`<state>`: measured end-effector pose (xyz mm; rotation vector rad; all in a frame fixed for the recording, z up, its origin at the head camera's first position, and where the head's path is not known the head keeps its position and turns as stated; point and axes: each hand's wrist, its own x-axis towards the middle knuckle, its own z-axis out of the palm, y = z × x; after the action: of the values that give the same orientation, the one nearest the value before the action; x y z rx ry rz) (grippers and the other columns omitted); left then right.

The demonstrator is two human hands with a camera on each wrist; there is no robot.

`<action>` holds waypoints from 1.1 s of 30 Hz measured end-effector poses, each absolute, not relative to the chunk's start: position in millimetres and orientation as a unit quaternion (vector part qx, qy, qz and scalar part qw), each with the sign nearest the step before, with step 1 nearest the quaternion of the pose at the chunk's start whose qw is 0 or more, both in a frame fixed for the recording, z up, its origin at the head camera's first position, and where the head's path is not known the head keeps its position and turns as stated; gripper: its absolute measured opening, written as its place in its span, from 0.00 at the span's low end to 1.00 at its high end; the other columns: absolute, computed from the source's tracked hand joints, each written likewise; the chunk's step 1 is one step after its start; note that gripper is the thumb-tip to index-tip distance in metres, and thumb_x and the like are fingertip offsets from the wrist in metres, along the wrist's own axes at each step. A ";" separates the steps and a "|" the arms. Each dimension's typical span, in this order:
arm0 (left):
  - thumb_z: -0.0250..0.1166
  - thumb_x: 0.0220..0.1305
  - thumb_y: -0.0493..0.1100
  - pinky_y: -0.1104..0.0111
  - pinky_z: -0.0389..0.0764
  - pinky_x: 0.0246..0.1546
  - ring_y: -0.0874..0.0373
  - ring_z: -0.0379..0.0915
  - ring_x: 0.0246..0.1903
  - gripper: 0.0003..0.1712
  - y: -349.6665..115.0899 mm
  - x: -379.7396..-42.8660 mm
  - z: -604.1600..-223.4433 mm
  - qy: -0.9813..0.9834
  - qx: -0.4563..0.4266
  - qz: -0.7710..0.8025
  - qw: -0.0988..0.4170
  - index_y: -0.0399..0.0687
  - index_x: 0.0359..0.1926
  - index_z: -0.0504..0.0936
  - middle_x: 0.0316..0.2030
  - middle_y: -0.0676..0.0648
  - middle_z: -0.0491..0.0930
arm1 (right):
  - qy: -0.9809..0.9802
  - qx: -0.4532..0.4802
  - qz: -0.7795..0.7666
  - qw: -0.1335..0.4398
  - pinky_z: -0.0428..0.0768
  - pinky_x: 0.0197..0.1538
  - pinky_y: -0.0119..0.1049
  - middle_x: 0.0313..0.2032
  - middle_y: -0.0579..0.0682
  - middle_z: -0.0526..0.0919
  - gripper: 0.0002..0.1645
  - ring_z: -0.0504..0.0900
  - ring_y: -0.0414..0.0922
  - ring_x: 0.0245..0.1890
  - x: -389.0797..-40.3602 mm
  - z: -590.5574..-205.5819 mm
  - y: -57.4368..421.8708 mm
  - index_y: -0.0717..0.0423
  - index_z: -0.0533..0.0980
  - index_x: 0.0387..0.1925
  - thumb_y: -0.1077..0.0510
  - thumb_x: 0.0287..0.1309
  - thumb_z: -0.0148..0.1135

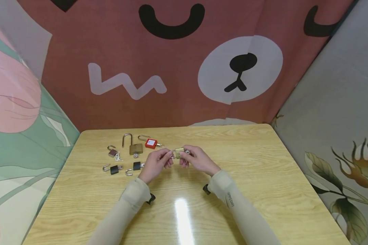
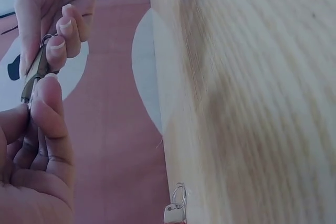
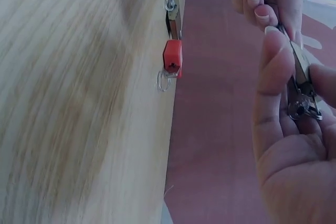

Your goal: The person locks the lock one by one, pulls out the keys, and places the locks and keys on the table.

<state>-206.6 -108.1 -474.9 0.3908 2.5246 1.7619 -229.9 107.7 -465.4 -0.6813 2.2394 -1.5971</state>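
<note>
Over the middle of the table, both hands hold a brass padlock (image 1: 178, 153). My left hand (image 1: 154, 164) pinches it at the shackle side with thumb and fingertips. On the other side my right hand (image 1: 200, 160) grips the brass body between thumb and fingers. Small keys on a ring (image 3: 302, 109) hang at the body's end, against the right palm in the right wrist view. Seen edge-on in the left wrist view, the padlock (image 2: 37, 72) is partly covered by fingers, so I cannot tell whether its shackle is latched.
Left of the hands on the wooden table (image 1: 263, 190) lie a large brass padlock (image 1: 136, 149), a red padlock (image 1: 151, 143), a small brown padlock (image 1: 112, 153), and two black padlocks, one at left (image 1: 114, 169) and one nearer (image 1: 136, 166). Their shackles stand open. A printed curtain (image 1: 178, 112) hangs behind.
</note>
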 end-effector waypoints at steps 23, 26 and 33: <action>0.53 0.82 0.50 0.46 0.85 0.37 0.52 0.81 0.29 0.14 -90.7 -210.3 -486.2 0.780 0.130 0.610 0.052 0.46 0.52 0.78 0.34 0.39 0.82 | 0.798 -0.253 -0.528 0.142 0.85 0.42 0.63 0.33 0.56 0.86 0.15 0.86 0.64 0.35 -231.7 -469.6 105.4 0.59 0.74 0.39 0.53 0.81 0.50; 0.53 0.82 0.52 0.45 0.85 0.37 0.52 0.81 0.28 0.14 -90.9 -211.9 -488.1 0.780 0.128 0.610 0.053 0.50 0.53 0.79 0.34 0.40 0.83 | 0.820 -0.265 -0.490 0.129 0.87 0.40 0.54 0.31 0.52 0.85 0.16 0.87 0.58 0.33 -231.0 -468.0 103.6 0.57 0.75 0.37 0.52 0.81 0.50; 0.53 0.82 0.50 0.42 0.84 0.38 0.53 0.80 0.28 0.12 -93.5 -214.4 -489.0 0.788 0.127 0.601 0.037 0.51 0.49 0.80 0.34 0.35 0.82 | 0.813 -0.229 -0.513 0.154 0.86 0.41 0.56 0.30 0.51 0.85 0.27 0.85 0.50 0.29 -232.0 -467.4 108.1 0.62 0.80 0.37 0.49 0.84 0.42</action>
<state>-214.4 -93.5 -489.0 0.3887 2.4202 1.8449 -232.0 108.1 -467.4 -0.6578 2.3301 -1.4702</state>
